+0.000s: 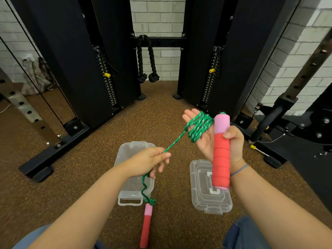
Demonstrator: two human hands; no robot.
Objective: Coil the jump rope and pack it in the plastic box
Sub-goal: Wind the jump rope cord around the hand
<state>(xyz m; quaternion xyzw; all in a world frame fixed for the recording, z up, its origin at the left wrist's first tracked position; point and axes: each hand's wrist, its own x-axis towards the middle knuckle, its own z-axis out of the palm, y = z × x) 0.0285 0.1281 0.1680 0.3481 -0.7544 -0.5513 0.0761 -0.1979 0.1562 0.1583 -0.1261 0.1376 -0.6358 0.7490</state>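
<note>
My right hand [206, 139] is raised palm up, its thumb pinning one red-and-pink foam handle [220, 153] upright against the palm. Several loops of the green jump rope [198, 125] are wound around its fingers. A taut strand runs down left to my left hand [152, 159], which pinches the rope. Below that hand the rope hangs in a wavy line to the second handle [146, 229], which lies on the floor. The clear plastic box [125, 151] sits open on the floor beneath my left hand. Its clear lid [203, 198] lies to the right.
I sit on brown speckled gym flooring [89, 159]. Two black weight-stack towers [75, 60] stand ahead, with a black knotted rope attachment [147, 60] hanging between them. Black rack feet [53, 150] reach out at left, and more machine parts [287, 126] stand at right.
</note>
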